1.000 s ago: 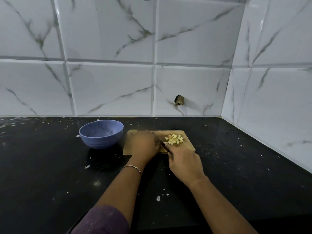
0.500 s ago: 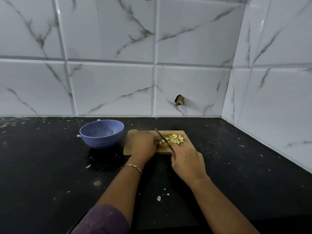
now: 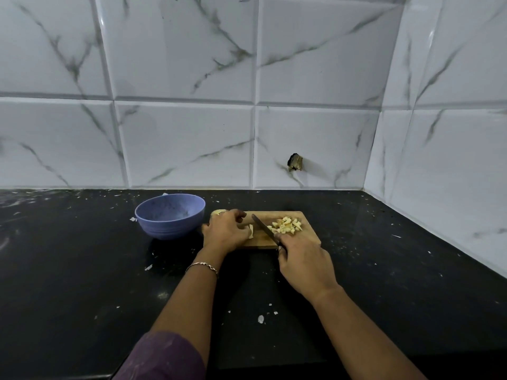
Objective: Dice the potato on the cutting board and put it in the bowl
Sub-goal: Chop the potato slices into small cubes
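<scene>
The diced potato (image 3: 286, 225) lies as a small heap of pale yellow cubes on the far right part of the wooden cutting board (image 3: 308, 237), which sits on the black counter (image 3: 82, 270) just right of the blue bowl (image 3: 170, 229). A potato piece (image 3: 250, 231) not yet diced, pale and thin, shows at the left of the board, peeking out from under the fingertips of the left hand (image 3: 225, 233).

Most of that piece is covered by the hand, so its size and shape cannot be made out. A pale rounded bit at the board's far left corner may be more potato or the board's own end; the view is too small to say. The inside of the bowl is dim, and nothing in it can be made out. The knife (image 3: 262, 228) shows only its dark blade; the handle is hidden inside the right hand (image 3: 304, 264).

The left hand lies palm down on the board with fingers curled over the potato piece, pinning it, a thin bracelet (image 3: 203, 266) on the wrist and a purple sleeve (image 3: 164, 357) at the near edge. The right hand is closed in a fist round the knife handle, the blade slanting away and leftward between the piece and the heap, its tip raised above the board.
</scene>
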`<state>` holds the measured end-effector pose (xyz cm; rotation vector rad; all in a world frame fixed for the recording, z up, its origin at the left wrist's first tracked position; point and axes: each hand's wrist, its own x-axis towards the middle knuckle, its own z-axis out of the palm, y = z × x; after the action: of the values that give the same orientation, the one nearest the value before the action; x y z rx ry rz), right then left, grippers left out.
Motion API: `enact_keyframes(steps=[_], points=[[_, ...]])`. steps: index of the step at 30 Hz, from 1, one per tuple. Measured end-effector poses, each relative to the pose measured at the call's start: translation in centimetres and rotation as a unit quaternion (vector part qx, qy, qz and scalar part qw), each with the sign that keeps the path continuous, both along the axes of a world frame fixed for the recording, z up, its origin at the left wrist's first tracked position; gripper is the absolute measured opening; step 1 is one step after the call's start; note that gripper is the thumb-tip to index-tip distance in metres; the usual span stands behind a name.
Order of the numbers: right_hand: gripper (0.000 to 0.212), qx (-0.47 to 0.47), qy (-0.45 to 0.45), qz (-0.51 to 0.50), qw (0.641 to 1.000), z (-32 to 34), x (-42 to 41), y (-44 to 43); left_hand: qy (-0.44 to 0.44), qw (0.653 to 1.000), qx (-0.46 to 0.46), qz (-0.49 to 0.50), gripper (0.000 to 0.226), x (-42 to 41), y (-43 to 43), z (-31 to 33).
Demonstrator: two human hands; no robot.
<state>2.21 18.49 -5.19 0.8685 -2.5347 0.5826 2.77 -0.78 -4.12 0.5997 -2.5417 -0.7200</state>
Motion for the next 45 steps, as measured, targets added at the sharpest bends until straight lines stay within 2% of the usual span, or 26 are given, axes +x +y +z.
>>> enact_keyframes(steps=[5, 9, 14, 20, 27, 39, 45], points=[[0.033, 0.015, 0.009, -0.025, 1.0, 0.0, -0.1, 0.1, -0.073, 0.991, -0.104, -0.033, 0.04, 0.4, 0.8, 0.0], [0.035, 0.019, 0.007, -0.028, 0.999, 0.0, -0.2, 0.1, -0.066, 0.987, -0.148, -0.016, 0.031, 0.6, 0.9, 0.0], [0.036, 0.014, 0.006, -0.032, 0.999, 0.1, -0.2, 0.1, -0.08, 0.977, -0.196, 0.008, 0.035, 0.8, 0.8, 0.3], [0.037, 0.007, 0.008, -0.03, 1.0, 0.0, -0.2, 0.2, -0.08, 0.976, -0.199, -0.025, 0.043, 0.5, 0.9, -0.1], [0.038, 0.009, 0.007, -0.03, 0.999, 0.1, -0.3, 0.3, -0.061, 0.978, -0.202, -0.005, 0.033, 0.3, 0.9, 0.0], [0.036, 0.002, 0.004, -0.026, 1.0, 0.1, -0.4, 0.2, -0.109, 0.971, -0.214, -0.016, 0.039, -0.4, 1.1, -0.3], [0.036, -0.011, 0.002, -0.02, 1.0, 0.2, -0.3, 0.1, -0.085, 0.969, -0.228, -0.042, 0.033, -0.7, 1.8, -0.3]])
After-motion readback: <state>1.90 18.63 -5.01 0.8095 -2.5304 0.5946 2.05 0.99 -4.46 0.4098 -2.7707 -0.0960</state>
